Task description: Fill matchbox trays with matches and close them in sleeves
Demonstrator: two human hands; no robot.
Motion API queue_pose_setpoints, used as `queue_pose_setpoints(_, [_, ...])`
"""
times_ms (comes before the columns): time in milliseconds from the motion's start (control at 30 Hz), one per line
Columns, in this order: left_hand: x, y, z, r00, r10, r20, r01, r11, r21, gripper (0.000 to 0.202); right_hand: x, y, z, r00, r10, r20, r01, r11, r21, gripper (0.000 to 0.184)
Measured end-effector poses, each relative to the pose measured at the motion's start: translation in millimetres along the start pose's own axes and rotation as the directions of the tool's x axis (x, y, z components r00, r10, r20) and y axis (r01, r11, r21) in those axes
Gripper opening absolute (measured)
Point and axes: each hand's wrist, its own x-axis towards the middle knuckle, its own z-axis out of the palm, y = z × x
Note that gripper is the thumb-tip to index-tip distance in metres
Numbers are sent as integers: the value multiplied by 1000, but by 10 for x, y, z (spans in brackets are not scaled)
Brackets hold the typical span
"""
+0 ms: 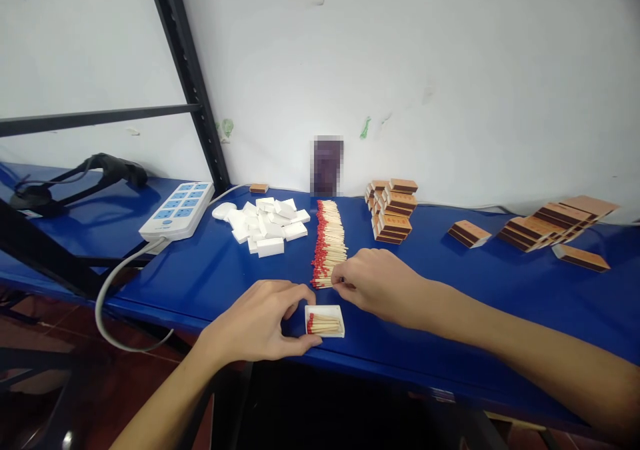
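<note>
My left hand (273, 320) grips a small white matchbox tray (343, 311) at the table's front edge, thumb at the near side and forefinger at the far left corner. Several red-tipped matches (326, 325) lie in the tray with their heads to the left. Just beyond it, a long row of loose matches (331, 243) runs back toward the wall, heads also left. My right hand (367, 280) is closed in a pinch at the near right end of this row, its fingertips on the stick ends. How many sticks it pinches is hidden.
White empty trays (270, 227) are heaped left of the row. Stacked matchboxes (395, 210) stand right of it, with more matchbox sleeves (545, 227) farther right. A power strip (180, 210), its cable and a black shelf post (193, 70) are at left. The wall (400, 70) closes the back.
</note>
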Motion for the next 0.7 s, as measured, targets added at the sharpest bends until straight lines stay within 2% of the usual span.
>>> queue_pose_setpoints(200, [-6, 4, -1, 1000, -6, -1, 6, 1000, 1, 31, 27, -11, 107, 1000, -28, -5, 28, 999, -46, 22])
queue_pose_setpoints(700, [-6, 2, -7, 1000, 12, -11, -12, 1000, -3, 30, 25, -63, 51, 999, -35, 16, 32, 987, 154, 20])
